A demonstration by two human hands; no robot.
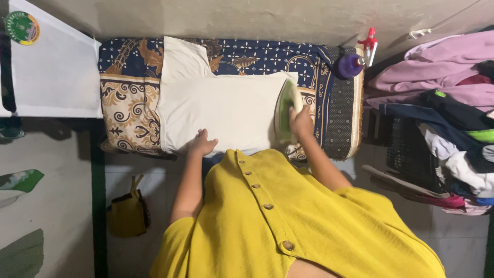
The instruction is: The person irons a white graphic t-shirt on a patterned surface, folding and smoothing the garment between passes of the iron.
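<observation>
Garment (pixel 226 110) on padded board (pixel 128 98), iron (pixel 286 110) on its right, spray bottle (pixel 355 62) beyond

left hand (pixel 201 144) flat, right hand (pixel 300 122) closed in grip

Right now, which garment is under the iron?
The cream shirt spread flat on the patterned board, under the iron; the pink, navy and white clothes lie heaped to the right.

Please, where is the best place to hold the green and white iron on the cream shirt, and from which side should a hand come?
Probably by its handle, coming from above. The iron stands flat, soleplate down, on the cream shirt, so only the top is free. The right hand already grips it there, at the end nearest the person, while the left hand presses the shirt flat beside it.
</observation>
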